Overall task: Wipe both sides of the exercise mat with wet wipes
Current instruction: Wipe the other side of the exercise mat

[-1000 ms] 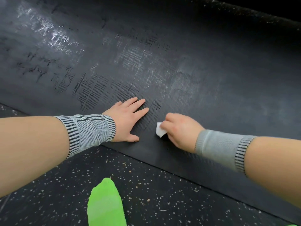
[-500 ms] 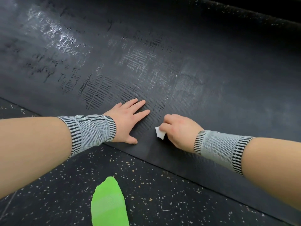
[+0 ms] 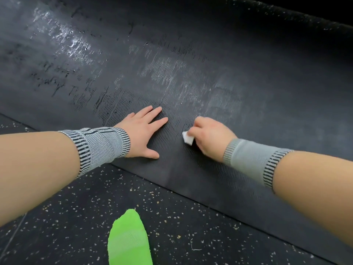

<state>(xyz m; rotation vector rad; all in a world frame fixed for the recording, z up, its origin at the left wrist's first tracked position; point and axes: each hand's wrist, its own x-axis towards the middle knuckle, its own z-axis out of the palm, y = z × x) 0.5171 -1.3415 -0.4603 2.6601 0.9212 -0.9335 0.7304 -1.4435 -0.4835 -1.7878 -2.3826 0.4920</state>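
No readable text shows anywhere, as far as visible.

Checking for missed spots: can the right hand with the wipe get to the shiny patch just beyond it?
Probably yes. The right hand pinches the wipe against the mat, and the shiny patch lies just beyond it with nothing between. The left hand rests flat off to the side.

Dark rubber gym floor (image 3: 80, 211), black with small pale and tan flecks scattered all over. A thin seam line runs across it at the lower left. A short pale thread (image 3: 193, 245) lies on the floor toward the lower right. A bright green mesh-textured thing (image 3: 129, 240) sits at the bottom edge, cut off by the frame. More speckled floor shows along the far top right, in shadow. Light comes from above, glinting upper left.
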